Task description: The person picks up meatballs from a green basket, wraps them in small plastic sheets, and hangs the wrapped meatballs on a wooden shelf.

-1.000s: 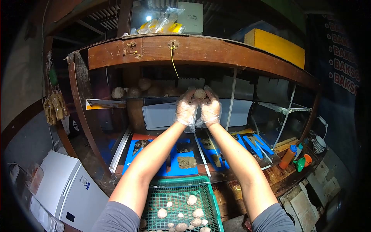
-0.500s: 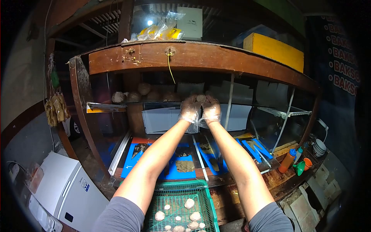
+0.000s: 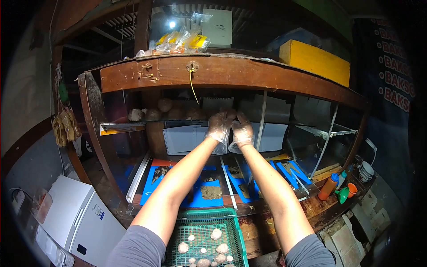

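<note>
Hands up high: our left hand [image 3: 219,126] and right hand [image 3: 242,130], in plastic gloves, close together on one meatball [image 3: 230,114], maybe, by the shelf [image 3: 120,126]. Some balls sit there; more wait in the green basket [image 3: 238,236].

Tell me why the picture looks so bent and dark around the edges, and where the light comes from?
Head view: a fisheye lens bows the wooden cabinet beam and blackens the corners; one small bright lamp glares above, lighting the gloved left hand and right hand, while the shelf behind them stays dim and the meatball between them is hard to make out.
</note>
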The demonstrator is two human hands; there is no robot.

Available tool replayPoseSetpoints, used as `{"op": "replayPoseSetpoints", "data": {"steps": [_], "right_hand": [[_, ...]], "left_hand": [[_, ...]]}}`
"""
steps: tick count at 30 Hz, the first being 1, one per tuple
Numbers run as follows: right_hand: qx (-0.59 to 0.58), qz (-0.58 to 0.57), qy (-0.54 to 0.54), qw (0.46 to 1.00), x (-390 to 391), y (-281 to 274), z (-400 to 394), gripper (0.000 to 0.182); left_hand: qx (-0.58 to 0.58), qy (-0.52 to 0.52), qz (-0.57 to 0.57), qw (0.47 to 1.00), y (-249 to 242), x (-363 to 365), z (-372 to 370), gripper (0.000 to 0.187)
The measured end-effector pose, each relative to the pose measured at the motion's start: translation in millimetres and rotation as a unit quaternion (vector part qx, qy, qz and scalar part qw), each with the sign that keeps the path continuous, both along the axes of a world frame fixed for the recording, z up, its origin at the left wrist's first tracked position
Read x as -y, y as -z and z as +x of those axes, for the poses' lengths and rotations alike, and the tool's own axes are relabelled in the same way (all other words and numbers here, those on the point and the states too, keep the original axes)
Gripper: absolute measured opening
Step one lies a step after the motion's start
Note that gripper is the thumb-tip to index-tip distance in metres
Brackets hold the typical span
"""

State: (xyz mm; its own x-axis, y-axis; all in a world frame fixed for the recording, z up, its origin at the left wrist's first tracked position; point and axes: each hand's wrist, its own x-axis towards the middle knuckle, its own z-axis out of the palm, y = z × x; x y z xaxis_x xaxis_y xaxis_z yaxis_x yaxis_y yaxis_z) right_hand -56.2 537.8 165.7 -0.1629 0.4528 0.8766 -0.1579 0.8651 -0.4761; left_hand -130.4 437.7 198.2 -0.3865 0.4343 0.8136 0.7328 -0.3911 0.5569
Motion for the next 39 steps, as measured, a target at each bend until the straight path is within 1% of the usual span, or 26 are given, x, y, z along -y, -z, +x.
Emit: {"op": "replayPoseSetpoints", "data": {"steps": [1, 2, 4, 5, 7, 8, 10, 11, 12, 13, 14, 16, 17, 18, 20, 23, 25, 28, 29, 30, 31, 32, 34, 36, 37, 39], "right_hand": [[-0.001, -0.034, -0.026, 0.999, 1, 1, 2, 0.048], [0.0, -0.035, -0.026, 0.999, 2, 3, 5, 0.048], [-0.014, -0.049, -0.047, 0.998, 18, 7, 20, 0.048], [-0.013, -0.05, -0.046, 0.998, 21, 7, 24, 0.048], [0.014, -0.03, -0.002, 0.999, 25, 7, 32, 0.05], [0.017, -0.031, -0.003, 0.999, 28, 8, 39, 0.05], [0.097, -0.162, -0.091, 0.978, 59, -1, 70, 0.053], [0.111, -0.137, -0.081, 0.981, 71, 3, 82, 0.056], [0.079, -0.124, -0.145, 0.978, 81, 11, 92, 0.054], [0.073, -0.141, -0.202, 0.966, 96, 14, 108, 0.054], [0.067, -0.16, -0.258, 0.95, 112, 20, 125, 0.054], [0.067, -0.214, -0.346, 0.911, 129, 45, 151, 0.055], [0.098, -0.235, -0.336, 0.907, 146, 49, 170, 0.056], [0.135, -0.203, -0.307, 0.92, 160, 50, 187, 0.055], [0.18, -0.219, -0.299, 0.911, 188, 52, 218, 0.055], [0.168, -0.289, -0.349, 0.875, 223, 66, 246, 0.056], [0.188, -0.3, -0.351, 0.867, 242, 75, 261, 0.058], [0.222, -0.325, -0.364, 0.844, 265, 82, 271, 0.057], [0.242, -0.336, -0.363, 0.835, 271, 85, 277, 0.057], [0.231, -0.334, -0.344, 0.846, 277, 92, 277, 0.056], [0.237, -0.343, -0.335, 0.845, 278, 100, 277, 0.055], [0.244, -0.353, -0.326, 0.843, 279, 107, 278, 0.055], [0.269, -0.406, -0.293, 0.823, 287, 110, 276, 0.054], [0.292, -0.392, -0.278, 0.827, 289, 118, 274, 0.053], [0.316, -0.381, -0.261, 0.829, 290, 121, 274, 0.054], [0.354, -0.372, -0.228, 0.827, 293, 125, 273, 0.055]], "left_hand": [[-0.016, -0.06, -0.05, 0.997, 0, -2, -3, 0.03], [-0.016, -0.059, -0.051, 0.997, 0, -3, -6, 0.03], [-0.002, -0.016, -0.024, 1.0, 3, 4, -6, 0.041], [-0.001, -0.016, -0.026, 1.0, 4, 7, -5, 0.041], [0.001, -0.019, 0.018, 1.0, 6, 17, 0, 0.048], [0.004, -0.019, 0.017, 1.0, 7, 24, 3, 0.048], [-0.093, -0.146, -0.094, 0.981, 1, 56, 22, 0.053], [-0.088, -0.146, -0.099, 0.98, 4, 75, 32, 0.053], [0.029, -0.007, -0.099, 0.995, 11, 96, 42, 0.053], [0.146, 0.131, -0.095, 0.976, 19, 114, 48, 0.053], [0.117, 0.116, -0.105, 0.981, 30, 131, 52, 0.052], [0.158, 0.157, -0.123, 0.967, 42, 175, 70, 0.051], [0.165, 0.156, -0.129, 0.965, 46, 199, 81, 0.049], [0.172, 0.156, -0.134, 0.964, 52, 219, 87, 0.048], [0.09, 0.074, -0.158, 0.981, 65, 255, 97, 0.044], [0.142, 0.072, -0.18, 0.971, 81, 306, 116, 0.045], [0.161, 0.057, -0.183, 0.968, 94, 338, 127, 0.044], [0.132, -0.031, -0.216, 0.967, 108, 388, 148, 0.035], [0.182, -0.025, -0.214, 0.959, 118, 400, 153, 0.033], [0.233, -0.018, -0.213, 0.949, 131, 410, 157, 0.032], [0.25, -0.007, -0.198, 0.948, 141, 418, 159, 0.032], [0.208, -0.05, -0.236, 0.948, 151, 428, 160, 0.032], [0.221, -0.075, -0.248, 0.94, 162, 439, 165, 0.033], [0.196, -0.098, -0.267, 0.938, 168, 445, 168, 0.032], [0.176, -0.097, -0.293, 0.935, 170, 448, 168, 0.034], [0.175, -0.079, -0.322, 0.927, 175, 452, 169, 0.035]]}}
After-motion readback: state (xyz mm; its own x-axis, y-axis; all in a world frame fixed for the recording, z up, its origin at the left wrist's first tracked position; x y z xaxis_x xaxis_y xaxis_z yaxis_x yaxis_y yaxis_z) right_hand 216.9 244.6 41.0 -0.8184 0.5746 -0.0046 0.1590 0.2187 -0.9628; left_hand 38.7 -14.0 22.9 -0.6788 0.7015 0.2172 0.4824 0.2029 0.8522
